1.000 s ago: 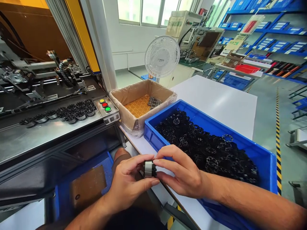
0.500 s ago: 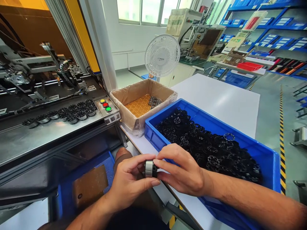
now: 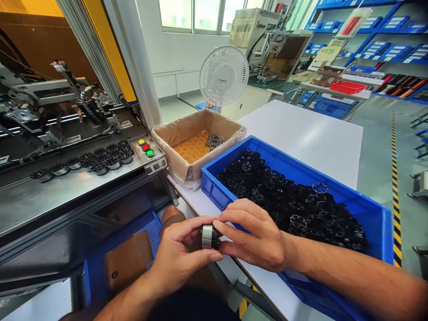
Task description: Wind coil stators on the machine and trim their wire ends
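Between my two hands is a small round motor core [image 3: 207,236], a silvery metal ring with black plastic on its ends. My left hand [image 3: 182,252] wraps it from the left, thumb below and fingers above. The fingertips of my right hand [image 3: 256,236] press against its right-hand black end. Just beyond my right hand stands a blue bin [image 3: 214,191] heaped with black ring-shaped plastic pieces [image 3: 277,196]. Several similar cores [image 3: 112,162] sit in a cluster on the metal ledge of the machine at the left.
A button box [image 3: 150,154] with yellow, red and green buttons sits at the ledge's end. Beside it is a plastic-lined carton [image 3: 187,171] holding orange and black pieces. A white fan [image 3: 224,76] stands behind. The white table [image 3: 301,129] extends past the bin.
The view has shifted slightly. Both hands keep the same hold on the core, with only a slight shift of the right fingertips.
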The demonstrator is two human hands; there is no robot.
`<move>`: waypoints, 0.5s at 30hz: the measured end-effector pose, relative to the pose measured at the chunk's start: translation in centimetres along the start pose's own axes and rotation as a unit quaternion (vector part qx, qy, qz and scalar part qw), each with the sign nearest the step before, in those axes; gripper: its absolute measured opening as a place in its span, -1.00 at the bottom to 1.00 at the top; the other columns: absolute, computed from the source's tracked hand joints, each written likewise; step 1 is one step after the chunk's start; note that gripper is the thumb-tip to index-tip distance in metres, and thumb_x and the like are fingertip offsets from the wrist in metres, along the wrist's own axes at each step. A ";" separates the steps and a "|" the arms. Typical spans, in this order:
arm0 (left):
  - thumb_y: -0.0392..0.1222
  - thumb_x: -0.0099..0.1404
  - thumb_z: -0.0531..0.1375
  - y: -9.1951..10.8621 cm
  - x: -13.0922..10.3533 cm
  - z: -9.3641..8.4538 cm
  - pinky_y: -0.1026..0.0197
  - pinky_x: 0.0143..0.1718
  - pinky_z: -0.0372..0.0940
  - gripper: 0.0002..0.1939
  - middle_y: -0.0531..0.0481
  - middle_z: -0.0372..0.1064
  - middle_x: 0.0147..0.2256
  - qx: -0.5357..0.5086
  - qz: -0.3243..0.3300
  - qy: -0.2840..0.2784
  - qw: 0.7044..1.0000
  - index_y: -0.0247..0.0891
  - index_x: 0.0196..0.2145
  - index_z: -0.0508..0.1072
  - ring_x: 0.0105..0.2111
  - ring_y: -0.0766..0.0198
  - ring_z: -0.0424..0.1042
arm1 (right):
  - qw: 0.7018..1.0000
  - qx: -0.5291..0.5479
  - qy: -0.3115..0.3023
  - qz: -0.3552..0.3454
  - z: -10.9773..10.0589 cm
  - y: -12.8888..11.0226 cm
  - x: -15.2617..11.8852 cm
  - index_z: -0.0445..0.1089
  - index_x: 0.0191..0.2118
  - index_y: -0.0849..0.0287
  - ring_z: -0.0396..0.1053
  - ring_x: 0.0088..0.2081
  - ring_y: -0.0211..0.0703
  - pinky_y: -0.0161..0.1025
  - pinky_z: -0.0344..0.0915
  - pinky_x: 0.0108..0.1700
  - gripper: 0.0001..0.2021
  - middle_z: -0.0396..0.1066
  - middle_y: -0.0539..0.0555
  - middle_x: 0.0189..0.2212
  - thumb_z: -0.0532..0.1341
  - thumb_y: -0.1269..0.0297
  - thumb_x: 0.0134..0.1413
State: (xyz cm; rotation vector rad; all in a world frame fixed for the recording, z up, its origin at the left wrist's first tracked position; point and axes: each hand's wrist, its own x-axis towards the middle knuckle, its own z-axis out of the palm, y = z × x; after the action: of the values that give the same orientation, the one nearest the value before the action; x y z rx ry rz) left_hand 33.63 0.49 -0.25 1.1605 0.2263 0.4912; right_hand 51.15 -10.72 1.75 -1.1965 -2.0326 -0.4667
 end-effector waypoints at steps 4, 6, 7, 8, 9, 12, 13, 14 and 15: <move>-0.49 -0.03 0.45 0.0 0.1 -0.1 0.37 -0.21 0.48 -0.49 0.03 0.65 -0.23 0.000 -0.011 -0.010 1.000 -0.13 -0.11 0.62 -0.27 0.24 0.62 | 0.999 -0.031 -0.006 -0.033 -0.2 0.1 -0.2 0.45 -0.10 0.43 0.42 -0.24 -0.05 -0.09 0.46 -0.28 -0.75 0.50 0.24 -0.31 0.24 0.29 0.24; -0.47 -0.04 0.46 -0.1 0.0 -0.1 0.34 -0.21 0.49 -0.49 0.01 0.65 -0.23 0.004 -0.019 -0.019 1.000 -0.15 -0.10 0.62 -0.26 0.22 0.62 | 0.997 -0.048 -0.014 -0.056 -0.3 0.1 -0.2 0.46 -0.12 0.47 0.43 -0.25 -0.02 -0.08 0.44 -0.29 -0.74 0.50 0.25 -0.32 0.26 0.31 0.22; -0.46 -0.04 0.46 -0.2 0.0 -0.2 0.33 -0.22 0.49 -0.48 0.01 0.65 -0.24 0.007 -0.025 -0.024 0.999 -0.16 -0.09 0.62 -0.26 0.21 0.62 | 0.996 -0.056 -0.018 -0.066 -0.3 0.1 -0.1 0.46 -0.13 0.48 0.43 -0.25 -0.02 -0.07 0.44 -0.29 -0.74 0.50 0.25 -0.32 0.25 0.32 0.22; -0.45 -0.03 0.47 -0.2 0.0 -0.3 0.33 -0.22 0.49 -0.48 0.01 0.65 -0.24 0.011 -0.031 -0.029 0.999 -0.16 -0.09 0.62 -0.26 0.20 0.62 | 0.995 -0.063 -0.022 -0.075 -0.4 0.0 -0.1 0.47 -0.13 0.48 0.43 -0.26 -0.02 -0.07 0.44 -0.29 -0.75 0.50 0.24 -0.32 0.24 0.32 0.23; -0.44 -0.03 0.47 -0.3 0.0 -0.3 0.32 -0.23 0.49 -0.49 0.02 0.65 -0.26 0.013 -0.035 -0.034 0.999 -0.17 -0.09 0.62 -0.27 0.20 0.62 | 0.994 -0.068 -0.023 -0.080 -0.4 0.0 0.0 0.47 -0.14 0.48 0.43 -0.26 -0.03 -0.08 0.44 -0.29 -0.75 0.51 0.24 -0.32 0.23 0.32 0.24; -0.38 -0.01 0.48 -0.4 0.0 -0.4 0.32 -0.23 0.48 -0.52 0.04 0.64 -0.27 0.011 -0.044 -0.041 0.998 -0.15 -0.09 0.62 -0.29 0.21 0.61 | 0.994 -0.077 -0.024 -0.076 -0.5 -0.2 0.3 0.47 -0.15 0.44 0.44 -0.27 -0.07 -0.11 0.45 -0.29 -0.76 0.52 0.21 -0.33 0.16 0.32 0.30; -0.36 0.00 0.48 -0.5 0.1 -0.4 0.31 -0.22 0.48 -0.53 0.04 0.64 -0.26 0.010 -0.045 -0.044 0.998 -0.14 -0.09 0.62 -0.29 0.21 0.60 | 0.994 -0.079 -0.025 -0.073 -0.5 -0.2 0.3 0.47 -0.16 0.44 0.44 -0.28 -0.08 -0.12 0.45 -0.29 -0.75 0.52 0.20 -0.34 0.15 0.32 0.31; -0.34 0.01 0.48 -0.6 0.1 -0.3 0.30 -0.21 0.48 -0.54 0.04 0.64 -0.26 0.011 -0.046 -0.048 0.998 -0.14 -0.08 0.62 -0.28 0.20 0.60 | 0.994 -0.082 -0.024 -0.073 -0.4 -0.2 0.3 0.47 -0.16 0.45 0.44 -0.29 -0.08 -0.12 0.44 -0.30 -0.75 0.52 0.20 -0.35 0.14 0.33 0.31; -0.30 0.04 0.47 -0.7 0.0 -0.2 0.28 -0.18 0.48 -0.54 0.02 0.63 -0.24 0.017 -0.045 -0.050 0.998 -0.15 -0.07 0.61 -0.25 0.18 0.60 | 0.993 -0.087 -0.026 -0.075 -0.3 -0.2 0.3 0.47 -0.16 0.46 0.44 -0.30 -0.08 -0.12 0.44 -0.30 -0.76 0.52 0.21 -0.35 0.14 0.34 0.31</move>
State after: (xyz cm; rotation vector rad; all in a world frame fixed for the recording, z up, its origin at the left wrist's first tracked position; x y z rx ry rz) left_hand 33.73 0.45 -1.01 1.1987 0.1998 0.3492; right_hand 51.02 -10.81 2.20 -1.1726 -2.1721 -0.7053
